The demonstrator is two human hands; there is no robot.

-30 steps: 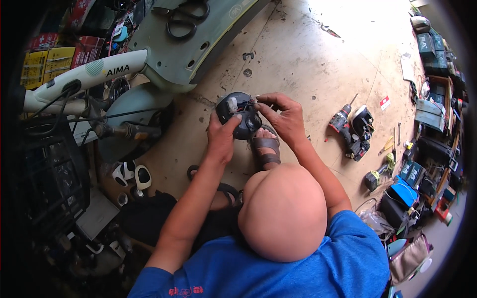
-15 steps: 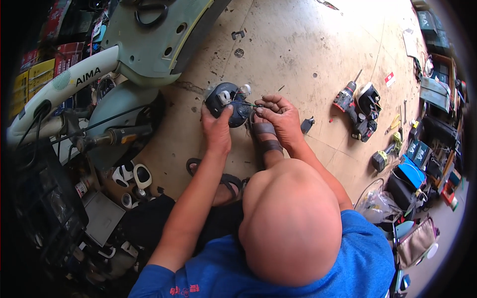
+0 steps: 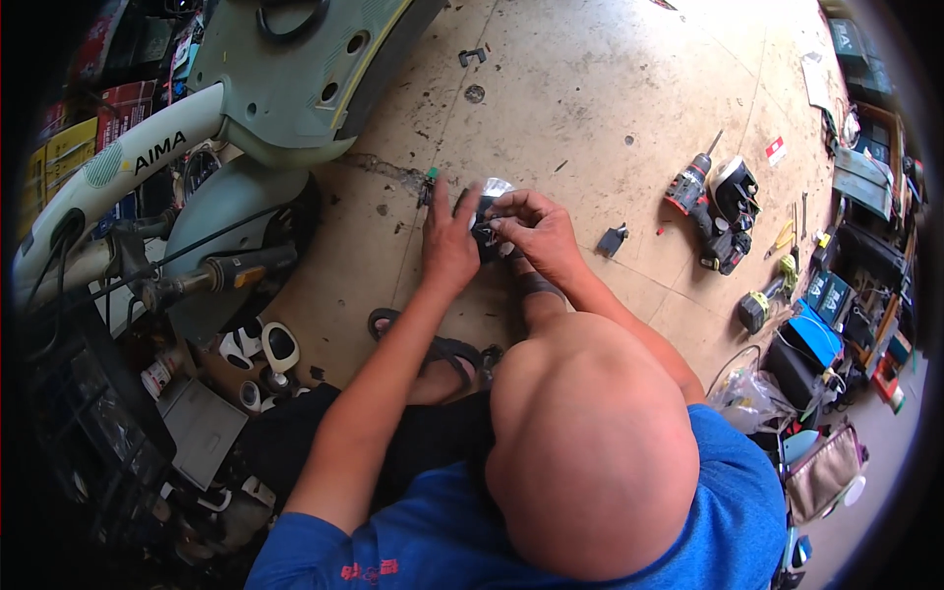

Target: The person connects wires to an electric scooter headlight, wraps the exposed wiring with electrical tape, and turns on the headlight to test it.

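Observation:
A round lamp unit (image 3: 485, 239) with a dark body and a shiny silver reflector (image 3: 498, 186) is between my hands, in front of my feet. My left hand (image 3: 452, 244) holds it from the left, with two fingers stretched out and slightly blurred; its thumb is hidden. A small dark piece with a green end (image 3: 432, 174) shows beside those fingertips. My right hand (image 3: 539, 231) is closed, thumb and fingers pinching at the lamp's right side. Whether a wire is also in that pinch is hidden.
A pale green electric scooter (image 3: 285, 103) stands at upper left. On the floor at right lie a red-and-black drill (image 3: 691, 187), a black piece (image 3: 612, 240) and a yellow-green power tool (image 3: 762, 303). White-framed mirrors (image 3: 280, 344) lie at lower left. Cluttered boxes and shelves line the right.
The lamp unit has been turned, so its silver reflector now shows. My left fingers have lifted and straightened. My right hand has moved slightly left, closer to the lamp.

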